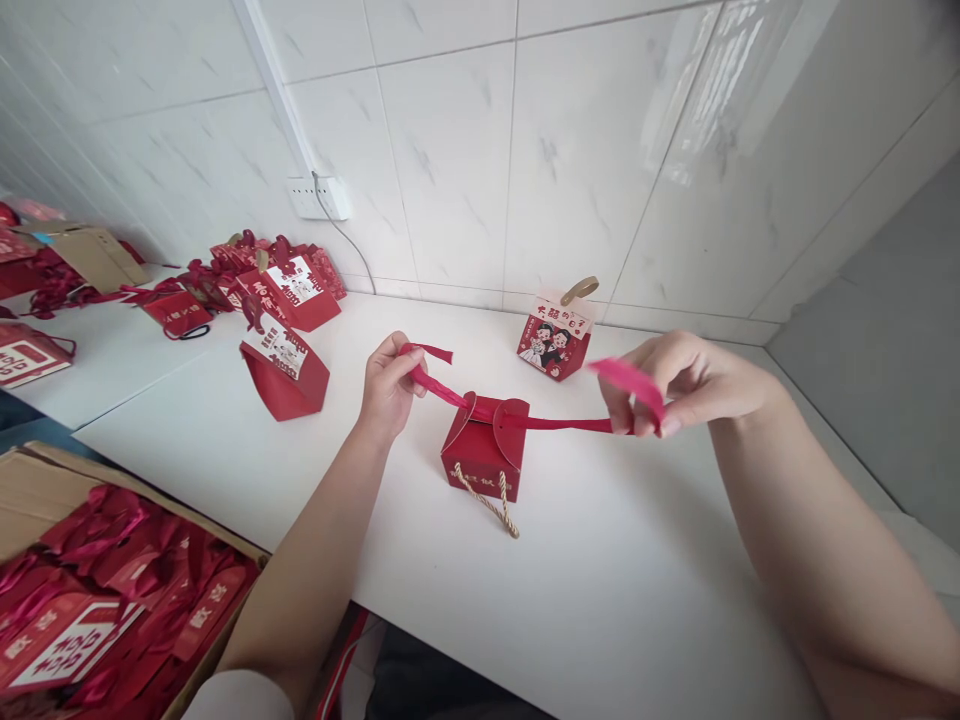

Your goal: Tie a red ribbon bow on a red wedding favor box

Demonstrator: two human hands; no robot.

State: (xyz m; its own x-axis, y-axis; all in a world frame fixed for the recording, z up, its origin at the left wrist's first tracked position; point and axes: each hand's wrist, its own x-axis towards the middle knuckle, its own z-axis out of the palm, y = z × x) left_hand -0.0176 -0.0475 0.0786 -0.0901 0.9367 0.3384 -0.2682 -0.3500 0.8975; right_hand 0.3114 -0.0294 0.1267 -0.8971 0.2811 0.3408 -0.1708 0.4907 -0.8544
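A small red box [484,465] with a gold rope handle hanging down its front stands on the white table. A red ribbon [559,424] passes through the flaps at its top and stretches out to both sides. My left hand [392,385] is closed on the ribbon's left end, up and left of the box, with a short tail sticking out. To the right of the box, my right hand [679,385] pinches the other end, whose loose tip curls up and is blurred. Neither hand touches the box.
Behind stands a red box with a cartoon couple [553,345], near the tiled wall. More red boxes [289,370] are at the left. A carton [22,480] full of ribboned red boxes is at the lower left. The white table's [465,610] front edge crosses below.
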